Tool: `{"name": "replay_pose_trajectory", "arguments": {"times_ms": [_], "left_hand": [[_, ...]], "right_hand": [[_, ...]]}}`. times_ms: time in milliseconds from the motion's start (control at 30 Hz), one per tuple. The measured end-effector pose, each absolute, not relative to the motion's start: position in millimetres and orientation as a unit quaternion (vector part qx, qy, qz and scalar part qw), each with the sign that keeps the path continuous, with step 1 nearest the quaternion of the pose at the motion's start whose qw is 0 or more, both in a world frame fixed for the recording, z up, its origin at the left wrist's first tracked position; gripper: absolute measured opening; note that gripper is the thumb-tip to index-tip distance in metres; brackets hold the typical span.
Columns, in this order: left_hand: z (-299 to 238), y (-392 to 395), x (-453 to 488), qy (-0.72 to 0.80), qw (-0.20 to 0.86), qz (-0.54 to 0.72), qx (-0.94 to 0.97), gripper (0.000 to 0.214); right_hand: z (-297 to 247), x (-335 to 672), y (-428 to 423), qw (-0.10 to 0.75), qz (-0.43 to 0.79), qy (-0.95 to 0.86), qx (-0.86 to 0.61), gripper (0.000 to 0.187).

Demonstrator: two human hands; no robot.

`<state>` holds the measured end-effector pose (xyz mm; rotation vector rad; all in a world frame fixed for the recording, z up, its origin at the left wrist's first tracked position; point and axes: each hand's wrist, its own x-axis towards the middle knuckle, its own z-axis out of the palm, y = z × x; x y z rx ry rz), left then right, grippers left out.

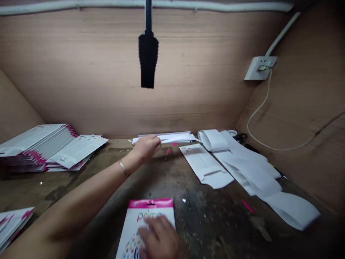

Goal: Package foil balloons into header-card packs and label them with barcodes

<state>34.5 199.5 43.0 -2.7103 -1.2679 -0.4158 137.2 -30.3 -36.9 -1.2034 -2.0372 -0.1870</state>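
Observation:
My left hand point(147, 149), with a band on its wrist, reaches out over the worktable. Its fingers are closed in a pinch, and what they hold, if anything, is hidden. Just behind it lie flat white paper strips point(172, 137). Close to me is a white packet point(129, 230) with a pink top edge, a hang hole, the coloured letters "prim" and coloured dots. Over the packet's lower part is my right hand point(163, 239), blurred, fingers apart; whether it touches the packet is unclear.
Stacked printed packets point(35, 144) stand at the left, with more packets point(13, 226) nearer. To the right lie a white envelope-like packet point(205, 165), a long curling paper strip point(248, 172) and black-handled scissors point(241, 136). A cable point(249, 122) hangs from the socket point(260, 68). A black plug-like piece point(148, 59) hangs overhead.

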Motion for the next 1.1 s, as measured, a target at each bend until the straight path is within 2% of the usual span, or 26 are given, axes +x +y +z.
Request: {"name": "replay_pose_trajectory", "arguments": {"times_ms": [67, 133, 200, 267, 300, 333, 400, 433, 533, 600, 667, 800, 967, 1033, 1100], "left_hand": [[39, 132, 26, -0.368, 0.055, -0.139, -0.918, 0.022], [34, 69, 12, -0.280, 0.077, -0.171, -0.941, 0.020], [29, 19, -4, -0.217, 0.096, -0.228, -0.944, 0.020], [28, -12, -19, -0.241, 0.065, -0.283, -0.926, 0.015], [29, -22, -26, -0.285, 0.028, -0.304, -0.909, 0.014], [30, -28, -32, -0.336, -0.022, -0.320, -0.886, 0.021], [34, -34, -43, -0.421, -0.160, -0.333, -0.829, 0.039], [35, -36, -48, -0.444, -0.247, -0.329, -0.796, 0.041], [38, -43, -55, -0.455, -0.487, -0.319, -0.673, 0.026], [38, -50, -55, -0.460, -0.562, -0.349, -0.592, 0.025], [37, -57, -53, -0.467, -0.583, -0.385, -0.542, 0.026], [36, -65, -45, -0.469, -0.584, -0.409, -0.521, 0.024], [36, -66, -42, -0.474, -0.589, -0.429, -0.495, 0.021], [35, -67, -41, -0.475, -0.589, -0.421, -0.500, 0.020], [35, -69, -37, -0.460, -0.590, -0.411, -0.521, 0.019]], "right_hand": [[-4, 154, -30, 0.395, -0.147, -0.794, -0.437, 0.033], [22, 171, -29, 0.327, -0.159, -0.786, -0.500, 0.041], [37, 183, -30, 0.230, -0.077, -0.816, -0.524, 0.032], [41, 190, -36, 0.161, 0.045, -0.837, -0.521, 0.025], [40, 191, -41, 0.146, 0.102, -0.840, -0.513, 0.024], [40, 192, -46, 0.142, 0.150, -0.838, -0.505, 0.024], [40, 193, -54, 0.152, 0.217, -0.828, -0.494, 0.026], [42, 194, -58, 0.158, 0.241, -0.822, -0.491, 0.027], [49, 200, -63, 0.130, 0.314, -0.798, -0.497, 0.027], [54, 203, -64, 0.102, 0.378, -0.783, -0.483, 0.029], [55, 206, -64, 0.120, 0.414, -0.776, -0.460, 0.028], [50, 207, -63, 0.186, 0.366, -0.782, -0.469, 0.022], [52, 209, -66, 0.164, 0.388, -0.773, -0.474, 0.029], [59, 207, -66, 0.149, 0.402, -0.782, -0.452, 0.025], [68, 203, -63, 0.147, 0.424, -0.797, -0.405, 0.029]]}}
